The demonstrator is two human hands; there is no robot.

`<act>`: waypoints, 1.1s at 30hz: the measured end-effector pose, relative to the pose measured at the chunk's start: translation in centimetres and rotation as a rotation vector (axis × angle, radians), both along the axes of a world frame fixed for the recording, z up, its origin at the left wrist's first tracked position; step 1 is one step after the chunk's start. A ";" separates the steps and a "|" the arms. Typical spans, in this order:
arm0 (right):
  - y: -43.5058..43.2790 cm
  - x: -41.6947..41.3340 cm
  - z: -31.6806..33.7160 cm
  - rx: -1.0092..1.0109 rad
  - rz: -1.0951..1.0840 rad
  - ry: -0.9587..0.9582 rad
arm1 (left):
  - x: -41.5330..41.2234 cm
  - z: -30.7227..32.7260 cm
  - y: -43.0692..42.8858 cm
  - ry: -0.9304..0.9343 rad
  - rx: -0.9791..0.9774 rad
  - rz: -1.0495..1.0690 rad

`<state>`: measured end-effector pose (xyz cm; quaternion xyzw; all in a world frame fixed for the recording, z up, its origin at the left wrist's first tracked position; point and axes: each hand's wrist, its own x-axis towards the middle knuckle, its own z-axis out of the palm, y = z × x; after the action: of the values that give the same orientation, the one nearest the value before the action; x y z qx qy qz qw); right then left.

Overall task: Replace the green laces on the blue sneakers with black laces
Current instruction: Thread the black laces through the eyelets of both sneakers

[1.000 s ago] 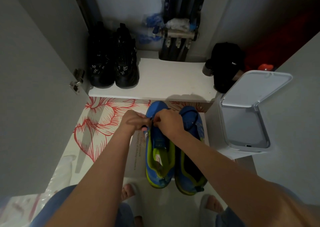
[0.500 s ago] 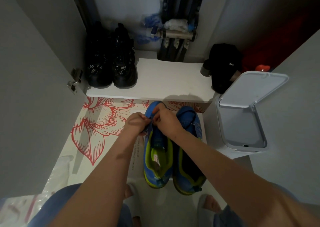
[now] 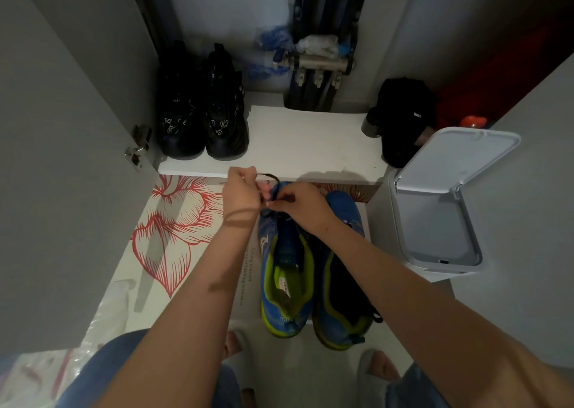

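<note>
Two blue sneakers with lime-green lining stand side by side on the floor, toes pointing away from me: the left sneaker (image 3: 285, 271) and the right sneaker (image 3: 341, 271). A black lace (image 3: 271, 176) arcs up from the left sneaker's toe end. My left hand (image 3: 240, 191) pinches that lace and holds it raised. My right hand (image 3: 298, 204) pinches the lace at the front eyelets of the left sneaker. No green lace shows.
A white shelf (image 3: 304, 140) carries black shoes (image 3: 202, 112) at its left and a black bag (image 3: 403, 118) at its right. A white bin (image 3: 435, 215) with its lid up stands right of the sneakers. A floral sheet (image 3: 174, 227) covers the floor at left.
My left hand has risen and moved away from the sneaker, drawing a length of black lace out. My right hand stays at the toe eyelets.
</note>
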<state>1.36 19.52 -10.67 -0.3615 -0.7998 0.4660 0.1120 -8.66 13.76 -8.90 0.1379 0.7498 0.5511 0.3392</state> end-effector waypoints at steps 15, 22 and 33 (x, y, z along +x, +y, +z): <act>2.8 1.3 8.9 -0.883 -0.236 0.922 | 0.3 -1.1 -1.0 0.081 -0.272 -0.260; 0.5 1.2 3.6 -0.230 0.041 -0.098 | 0.0 3.4 -0.5 0.230 0.219 0.010; 0.0 0.2 3.4 -0.255 -0.005 0.065 | -0.8 1.9 -1.0 0.129 -0.062 0.010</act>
<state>1.54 19.55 -7.29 -0.3593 -0.7293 0.5750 0.0920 -9.48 12.79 -6.96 0.1587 0.7875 0.5194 0.2914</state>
